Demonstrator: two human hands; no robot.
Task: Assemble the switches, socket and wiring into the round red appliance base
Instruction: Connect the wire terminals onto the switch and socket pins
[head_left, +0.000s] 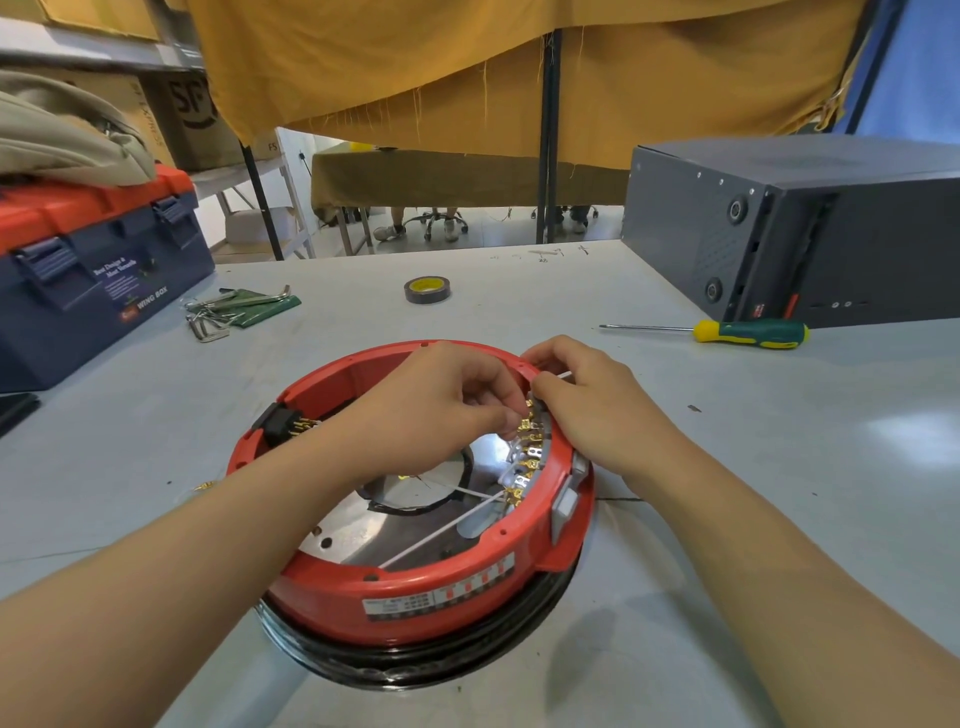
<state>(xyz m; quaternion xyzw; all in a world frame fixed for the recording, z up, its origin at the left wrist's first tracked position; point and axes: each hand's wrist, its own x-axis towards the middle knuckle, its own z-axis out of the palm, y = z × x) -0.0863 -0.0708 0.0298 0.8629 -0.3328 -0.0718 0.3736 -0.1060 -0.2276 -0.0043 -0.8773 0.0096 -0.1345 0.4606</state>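
Wiring work is being done at the far right inner wall of the round red base (332, 597), which is laid open side up on the grey worktop (753, 467), apparently so that the terminals inside can be reached from above. The left hand (441, 395) is brought across the opening with its fingers curled, and a small brass connector appears to be pinched at the fingertips against the row of brass terminals (527, 457). The right hand (587, 400) is curled over the rim just beside it, and a thin white wire (561, 375) is held there, probably to keep it steady while the connector is pushed on. About seven terminals can be counted in the row, though the upper ones are hidden by the fingers. One black socket (275, 423) with gold pins is seated in the left wall. Two white wires are seen crossing the metal plate inside. On the worktop well behind the base, one screwdriver (748, 332), one tape roll (427, 289) and one bunch of hex keys (228, 312) are left within reach.
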